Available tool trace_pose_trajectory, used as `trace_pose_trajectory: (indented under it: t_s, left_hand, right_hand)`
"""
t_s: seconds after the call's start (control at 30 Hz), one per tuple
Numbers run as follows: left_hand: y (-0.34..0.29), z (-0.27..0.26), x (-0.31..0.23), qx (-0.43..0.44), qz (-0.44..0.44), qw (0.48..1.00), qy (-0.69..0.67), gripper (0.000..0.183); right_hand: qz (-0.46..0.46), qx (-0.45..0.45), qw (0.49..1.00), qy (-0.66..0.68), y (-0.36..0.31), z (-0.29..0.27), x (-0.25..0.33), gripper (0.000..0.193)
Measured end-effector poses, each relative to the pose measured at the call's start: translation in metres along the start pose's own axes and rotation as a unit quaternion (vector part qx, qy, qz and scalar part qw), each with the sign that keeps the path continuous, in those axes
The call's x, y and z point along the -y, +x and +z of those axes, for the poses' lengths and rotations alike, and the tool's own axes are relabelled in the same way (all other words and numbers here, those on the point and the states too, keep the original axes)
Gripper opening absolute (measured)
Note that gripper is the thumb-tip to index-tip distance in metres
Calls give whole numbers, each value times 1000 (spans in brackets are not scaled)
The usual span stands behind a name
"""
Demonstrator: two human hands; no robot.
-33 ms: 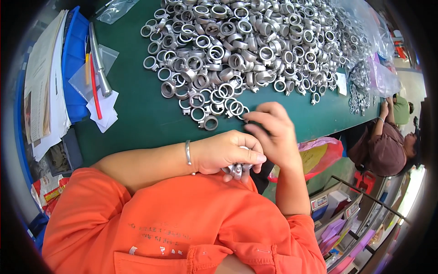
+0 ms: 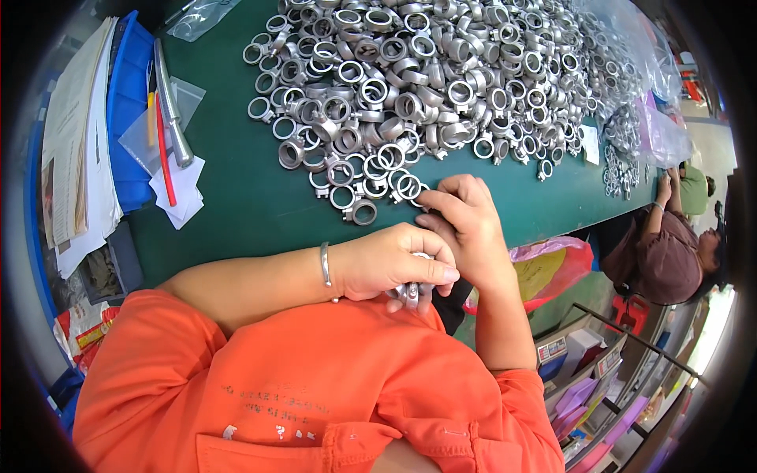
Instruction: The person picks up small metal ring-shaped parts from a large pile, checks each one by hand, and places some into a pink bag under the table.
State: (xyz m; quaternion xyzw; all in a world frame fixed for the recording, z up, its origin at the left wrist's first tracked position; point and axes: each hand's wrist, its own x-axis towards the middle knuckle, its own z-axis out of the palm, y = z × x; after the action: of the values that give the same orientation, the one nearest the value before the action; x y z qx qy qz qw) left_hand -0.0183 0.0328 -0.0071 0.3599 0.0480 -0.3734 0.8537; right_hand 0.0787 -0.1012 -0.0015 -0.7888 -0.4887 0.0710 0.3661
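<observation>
Bare left hand [image 2: 394, 264] is gripping some silvery round metal rings [image 2: 412, 296], right hand [image 2: 471, 225] has bent fingers beside the loose silver ring pile [image 2: 390, 128] on the green tabletop [image 2: 229, 158], can't tell if pinching; probably stiff, lightish, kinda slick, so grab rims

Green tabletop [image 2: 229, 189] open left of ring pile [image 2: 453, 132], that pile blocking beyond right-hand fingers [image 2: 446, 206]

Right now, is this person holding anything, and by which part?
The left hand holds metal rings in its curled grasp; where each is gripped is hidden. The right hand is at the ring pile; whether it grips one is unclear.
</observation>
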Motion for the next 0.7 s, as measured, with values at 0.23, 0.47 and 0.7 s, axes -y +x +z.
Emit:
trace_pose_trajectory:
  t_s: [0.23,0.47,0.7]
  left_hand:
    - [-7,9,-12,-163,75,982,65,12]
    - [-7,14,-13,-225,146,960,78,10]
    - [2,-2,4,-221,395,830,326,13]
  right_hand:
    - [192,-49,927,319,-25,-13,-6,13]
    - [25,-67,979,191,-29,-19,4,13]
    - [191,-126,903,364,-34,-15,16,17]
